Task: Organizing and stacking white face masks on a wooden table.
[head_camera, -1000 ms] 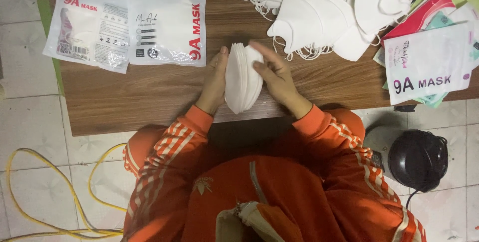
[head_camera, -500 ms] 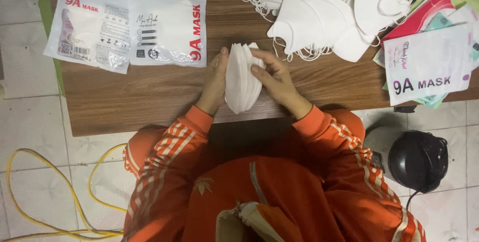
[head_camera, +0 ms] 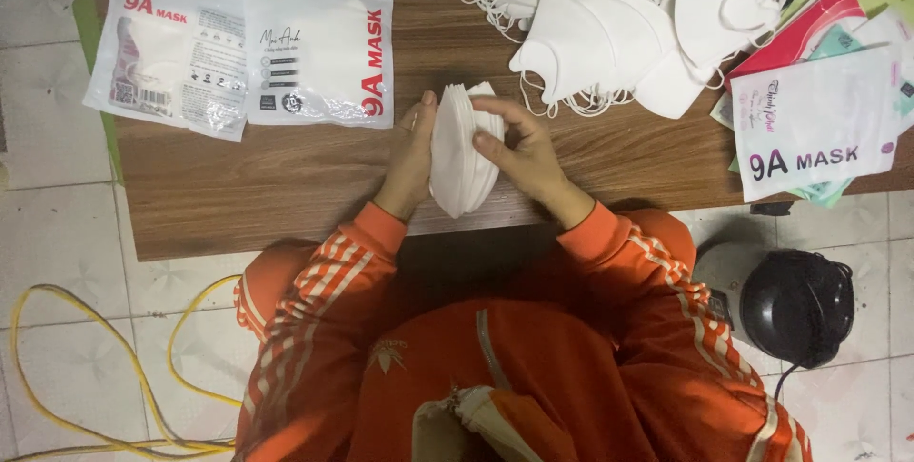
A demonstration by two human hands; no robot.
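Your hands sit mid-table, and bare wood lies open right around them on the table (head_camera: pixel 286 205), low and left of centre, plus a strip right of centre. Go upper left and you meet two sealed mask packets (head_camera: pixel 243 43) lying flat, edges overlapping. Upper right is crowded: a loose pile of white masks (head_camera: pixel 609 33) with trailing ear loops, reaching close to your right hand (head_camera: pixel 522 150). Far right, a stack of printed pouches (head_camera: pixel 814 119) overhangs the table edge. Your left hand (head_camera: pixel 411 159) has the freer side.

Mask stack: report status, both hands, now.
Left hand and right hand clamp white mask stack upright on the wooden table. Loose masks behind, apart. Nothing blocking.
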